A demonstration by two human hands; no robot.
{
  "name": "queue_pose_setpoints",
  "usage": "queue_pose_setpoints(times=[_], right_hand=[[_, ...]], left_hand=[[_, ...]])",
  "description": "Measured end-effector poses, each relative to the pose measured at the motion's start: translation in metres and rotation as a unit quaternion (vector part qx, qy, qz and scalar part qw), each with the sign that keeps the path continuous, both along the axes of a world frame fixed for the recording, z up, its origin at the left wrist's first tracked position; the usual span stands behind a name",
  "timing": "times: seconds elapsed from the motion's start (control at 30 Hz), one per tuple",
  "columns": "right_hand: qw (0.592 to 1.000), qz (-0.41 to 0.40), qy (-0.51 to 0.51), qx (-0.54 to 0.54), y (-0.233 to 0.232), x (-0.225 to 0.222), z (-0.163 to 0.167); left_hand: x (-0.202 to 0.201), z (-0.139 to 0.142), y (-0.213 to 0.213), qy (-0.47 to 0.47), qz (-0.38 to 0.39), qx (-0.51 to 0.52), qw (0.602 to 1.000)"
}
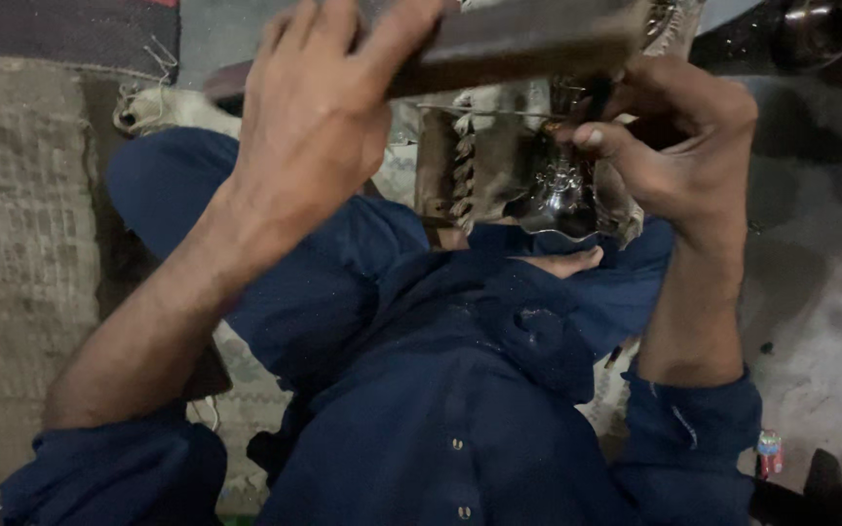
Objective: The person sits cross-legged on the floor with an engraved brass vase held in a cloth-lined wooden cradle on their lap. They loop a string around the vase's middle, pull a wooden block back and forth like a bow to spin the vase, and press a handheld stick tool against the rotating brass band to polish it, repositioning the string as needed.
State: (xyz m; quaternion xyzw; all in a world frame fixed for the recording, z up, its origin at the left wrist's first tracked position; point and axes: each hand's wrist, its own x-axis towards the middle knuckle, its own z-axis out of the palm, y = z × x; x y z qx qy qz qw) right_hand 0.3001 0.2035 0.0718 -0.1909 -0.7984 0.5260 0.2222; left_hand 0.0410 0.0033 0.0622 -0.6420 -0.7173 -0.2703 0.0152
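Observation:
My left hand (319,107) grips a long dark wooden bar (518,44) that runs across the top of the view, fingers curled over its near end. Under the bar, my right hand (679,146) pinches a shiny embossed metal piece (559,200) with a scalloped lower edge, thumb pressed at its top. The metal piece rests against a brown block wrapped with braided cord (460,166). A bare foot (562,261) shows just below the metal piece. My blue sleeves and blue shirt (440,409) fill the lower half of the view.
A woven grey mat (12,244) covers the floor at left, with a dark cloth behind it. Stained grey floor (821,292) lies at right, with a small colourful packet (770,454) near my right elbow and dark metal objects at the top right corner.

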Motion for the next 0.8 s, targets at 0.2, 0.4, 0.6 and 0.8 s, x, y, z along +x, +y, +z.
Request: queue_pose_setpoints(times=[0.2,0.4,0.6,0.8], right_hand=[[0.992,0.043,-0.016,0.116,0.006,0.003,-0.003],[0.989,0.076,0.004,0.126,0.013,0.009,-0.011],[0.990,0.094,0.010,0.103,0.015,0.007,-0.010],[0.993,0.106,0.043,0.041,0.016,0.009,-0.016]], left_hand=[[-0.002,-0.002,-0.002,0.032,-0.009,0.031,0.999],[-0.005,-0.009,-0.001,0.039,-0.017,0.033,0.999],[-0.004,-0.012,0.000,0.049,-0.016,-0.007,0.999],[0.003,0.000,-0.004,0.042,0.001,-0.058,0.997]])
